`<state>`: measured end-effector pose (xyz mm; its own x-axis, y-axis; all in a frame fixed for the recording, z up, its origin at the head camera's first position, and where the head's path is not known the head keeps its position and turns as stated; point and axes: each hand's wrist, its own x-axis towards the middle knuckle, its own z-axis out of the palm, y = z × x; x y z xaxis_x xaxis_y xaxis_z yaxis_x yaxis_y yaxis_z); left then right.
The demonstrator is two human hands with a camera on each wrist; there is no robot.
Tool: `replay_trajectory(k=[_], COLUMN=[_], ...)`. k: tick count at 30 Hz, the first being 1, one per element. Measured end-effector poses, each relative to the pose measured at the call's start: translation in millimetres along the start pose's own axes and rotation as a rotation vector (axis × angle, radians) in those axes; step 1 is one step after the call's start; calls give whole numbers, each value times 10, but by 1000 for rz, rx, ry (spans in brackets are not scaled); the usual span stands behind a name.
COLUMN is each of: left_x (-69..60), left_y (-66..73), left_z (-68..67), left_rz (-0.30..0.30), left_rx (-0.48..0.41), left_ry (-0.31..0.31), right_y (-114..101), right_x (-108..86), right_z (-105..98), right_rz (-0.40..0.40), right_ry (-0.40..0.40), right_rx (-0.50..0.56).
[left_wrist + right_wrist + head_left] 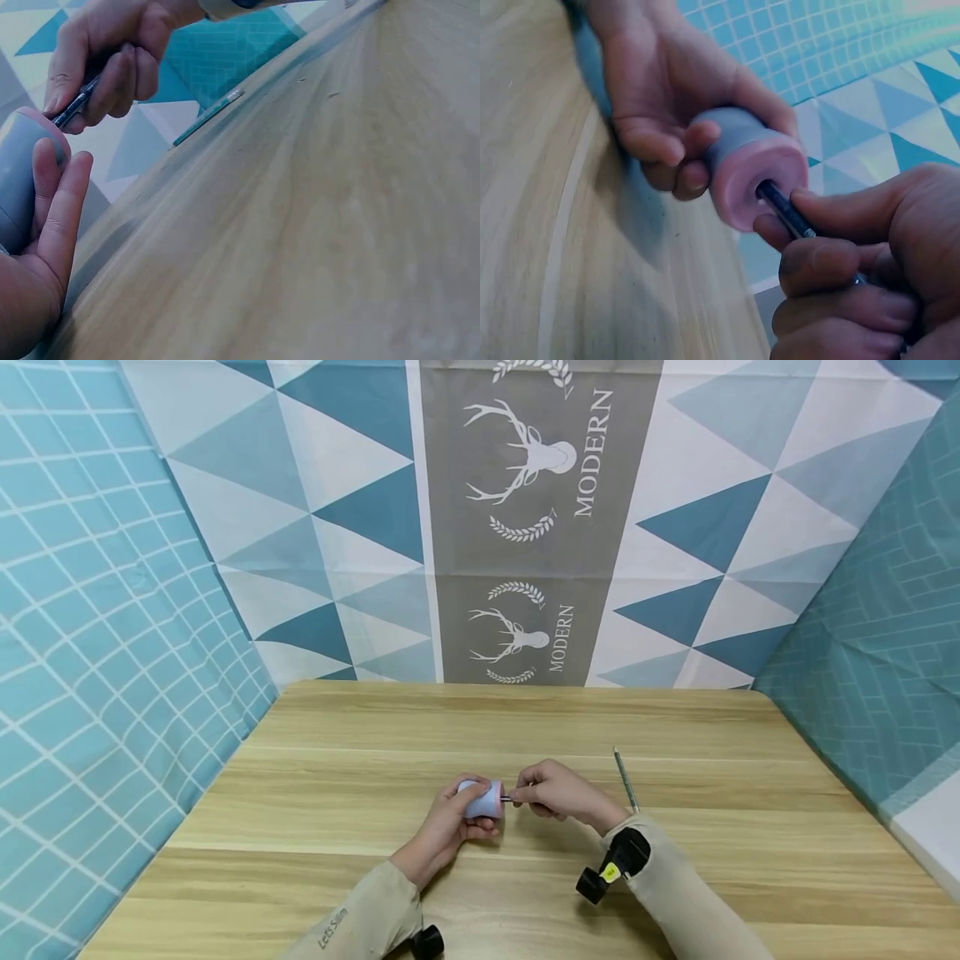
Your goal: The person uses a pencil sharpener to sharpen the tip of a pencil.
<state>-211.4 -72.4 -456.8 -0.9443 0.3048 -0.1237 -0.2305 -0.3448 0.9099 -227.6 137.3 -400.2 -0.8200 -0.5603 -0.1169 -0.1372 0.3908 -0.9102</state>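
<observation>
My left hand (444,822) grips a light blue pencil sharpener (476,800) with a pink end, held on its side just above the table. From the right, my right hand (562,792) pinches a dark pencil (791,216) between thumb and fingers. The pencil's front end sits inside the round hole of the pink face (742,199), so its tip is hidden. Most of the pencil's rear is covered by the curled right fingers (832,270). In the left wrist view, two left fingers (64,206) extend along the sharpener's side.
A second, greenish pencil (625,778) lies on the wooden table (360,727), beyond the right forearm. Patterned cloths (517,527) hang behind the table and at both sides. A wrist camera (611,867) is strapped to the right sleeve.
</observation>
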Motion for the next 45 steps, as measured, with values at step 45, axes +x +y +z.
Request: replay_trajectory(k=[45], left_x=[9], left_y=[4], left_z=[-19], left_rz=[-11], left_rx=[5], left_ry=[-10], right_y=[36], right_x=[59], right_z=[-87], right_rz=[164], right_ry=[-122], right_rx=[191])
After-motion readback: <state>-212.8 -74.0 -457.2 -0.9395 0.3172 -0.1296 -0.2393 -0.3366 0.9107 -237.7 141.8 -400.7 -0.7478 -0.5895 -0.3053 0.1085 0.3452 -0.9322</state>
